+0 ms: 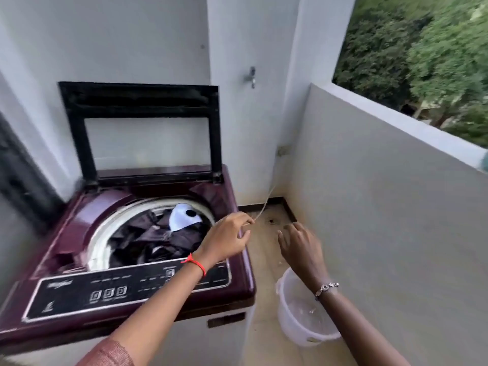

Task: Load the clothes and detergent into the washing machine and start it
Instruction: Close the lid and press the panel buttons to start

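Dark clothes lie in the washing machine; left hand pinches a thin cord, right hand loose, empty.

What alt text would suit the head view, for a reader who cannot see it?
A person's left hand pinches a thin cord that runs toward the wall, beside a maroon washing machine whose lid stands open and whose drum holds dark clothes. The right hand hangs open above the floor, near a white bucket.
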`<action>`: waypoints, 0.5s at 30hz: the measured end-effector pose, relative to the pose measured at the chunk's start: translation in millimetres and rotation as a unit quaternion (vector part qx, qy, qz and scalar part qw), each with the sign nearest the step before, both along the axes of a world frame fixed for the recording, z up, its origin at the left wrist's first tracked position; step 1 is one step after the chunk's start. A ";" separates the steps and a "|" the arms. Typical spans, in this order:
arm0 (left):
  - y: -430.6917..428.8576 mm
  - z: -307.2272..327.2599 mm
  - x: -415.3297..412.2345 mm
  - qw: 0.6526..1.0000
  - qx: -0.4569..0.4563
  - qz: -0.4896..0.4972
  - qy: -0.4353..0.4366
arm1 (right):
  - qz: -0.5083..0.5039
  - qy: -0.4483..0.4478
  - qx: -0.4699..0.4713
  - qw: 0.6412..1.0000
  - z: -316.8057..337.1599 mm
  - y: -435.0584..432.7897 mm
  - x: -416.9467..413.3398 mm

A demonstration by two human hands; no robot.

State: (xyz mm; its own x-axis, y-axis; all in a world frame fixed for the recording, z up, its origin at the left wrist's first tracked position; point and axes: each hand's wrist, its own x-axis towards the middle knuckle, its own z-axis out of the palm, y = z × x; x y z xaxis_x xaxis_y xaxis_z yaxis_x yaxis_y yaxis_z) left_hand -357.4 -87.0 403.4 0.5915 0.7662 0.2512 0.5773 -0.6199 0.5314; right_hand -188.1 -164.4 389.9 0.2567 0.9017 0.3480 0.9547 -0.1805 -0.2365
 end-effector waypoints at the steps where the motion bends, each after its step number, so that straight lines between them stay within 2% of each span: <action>1: -0.2 -1.8 -17.5 1.000 0.002 0.013 0.006 | 0.012 0.000 -0.001 1.000 -3.1 3.9 -13.2; 7: -10.2 -10.6 -108.5 0.997 0.012 0.065 0.032 | 0.078 0.039 0.005 0.996 -9.9 12.4 -95.1; 15: -20.8 -14.0 -209.0 0.994 0.009 0.102 0.040 | 0.133 0.027 0.012 0.991 -22.4 26.0 -190.5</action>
State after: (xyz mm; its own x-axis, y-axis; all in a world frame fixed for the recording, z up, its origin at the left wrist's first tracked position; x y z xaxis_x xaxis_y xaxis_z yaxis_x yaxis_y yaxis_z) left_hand -566.4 -107.9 389.4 0.4438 0.8675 0.2245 0.7318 -0.4955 0.4678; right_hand -378.7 -138.4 367.5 0.0292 0.9314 0.3630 0.9537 0.0829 -0.2892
